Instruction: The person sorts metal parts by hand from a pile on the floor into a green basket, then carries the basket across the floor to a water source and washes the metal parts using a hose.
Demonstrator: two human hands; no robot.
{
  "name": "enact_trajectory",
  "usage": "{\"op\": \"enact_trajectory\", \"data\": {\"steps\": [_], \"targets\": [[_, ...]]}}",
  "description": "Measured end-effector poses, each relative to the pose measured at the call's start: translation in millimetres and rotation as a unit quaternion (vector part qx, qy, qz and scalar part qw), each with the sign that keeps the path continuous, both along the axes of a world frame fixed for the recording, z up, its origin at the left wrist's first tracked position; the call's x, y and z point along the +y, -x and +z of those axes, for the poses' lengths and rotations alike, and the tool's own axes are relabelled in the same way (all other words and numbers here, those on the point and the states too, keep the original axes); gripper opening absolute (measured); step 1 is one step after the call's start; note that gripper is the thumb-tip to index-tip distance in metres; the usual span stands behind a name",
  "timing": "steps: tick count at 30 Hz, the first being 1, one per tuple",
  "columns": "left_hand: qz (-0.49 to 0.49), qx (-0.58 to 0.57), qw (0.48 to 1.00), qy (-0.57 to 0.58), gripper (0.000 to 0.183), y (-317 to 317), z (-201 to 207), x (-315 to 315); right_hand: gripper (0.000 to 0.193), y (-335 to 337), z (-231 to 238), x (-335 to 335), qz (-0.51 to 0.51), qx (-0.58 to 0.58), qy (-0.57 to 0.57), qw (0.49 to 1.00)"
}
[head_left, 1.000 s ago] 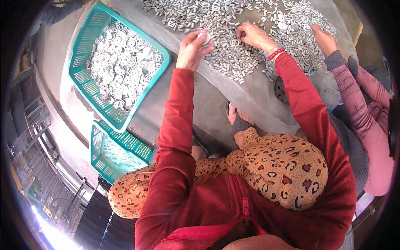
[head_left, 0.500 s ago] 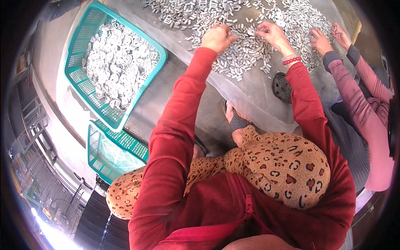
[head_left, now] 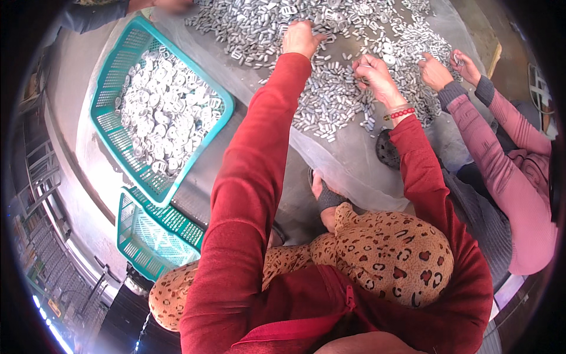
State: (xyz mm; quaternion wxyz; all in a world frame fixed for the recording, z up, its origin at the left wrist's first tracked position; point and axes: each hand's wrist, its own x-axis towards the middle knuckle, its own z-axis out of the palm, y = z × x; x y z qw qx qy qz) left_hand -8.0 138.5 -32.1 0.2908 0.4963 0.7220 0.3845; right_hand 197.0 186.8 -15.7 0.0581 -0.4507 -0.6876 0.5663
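Note:
A wide spread of small grey metal pieces (head_left: 333, 97), mostly short pellets, lies before me, with some flat discs and slotted buckle-like pieces among it. Over its middle reaches my left hand (head_left: 299, 41), thumb apart from the fingers; the fingertips are partly hidden. My right hand (head_left: 378, 79), with a red beaded bracelet at the wrist, is raised just above the nearer pellets. Its fingers are curled together, and what they hold is too small to make out. A pale disc (head_left: 389, 59) lies on the pile just beyond it.
At left stands a green plastic basket (head_left: 227, 112) of pale flat metal pieces; a second green basket (head_left: 127, 227) is beside it. A co-worker's pink-sleeved hands (head_left: 436, 74) work at right. Another person's blurred hand (head_left: 175, 5) shows top left. Clear plastic sheeting (head_left: 330, 162) lies under the pile.
My left hand has moved farther out over the pile. My right hand has drawn nearer, and the disc at its fingertips no longer shows. Another person's hand has appeared at the top left.

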Motion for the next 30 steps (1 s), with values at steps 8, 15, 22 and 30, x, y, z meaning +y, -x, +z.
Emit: {"op": "enact_trajectory", "data": {"steps": [8,15,22,30], "targets": [[-0.027,0.281,0.959,-0.023,0.023,-26.2,-36.0,-25.5,0.015,13.6,20.6,37.1,-0.093,0.27,0.291,0.913],[0.164,-0.613,0.772,-0.036,0.021,-13.4,24.8,-78.1,0.058,77.5,-23.3,97.8,0.034,-0.112,-0.468,0.876],[0.116,-0.774,0.606,-0.141,0.015,40.1,17.4,-78.2,0.025,94.3,-17.3,8.6,0.327,-0.217,-0.382,0.837],[0.138,0.225,0.964,-0.016,0.041,56.7,-36.9,-18.9,0.037,42.2,-15.2,-5.9,0.122,0.019,-0.114,0.986]]}}
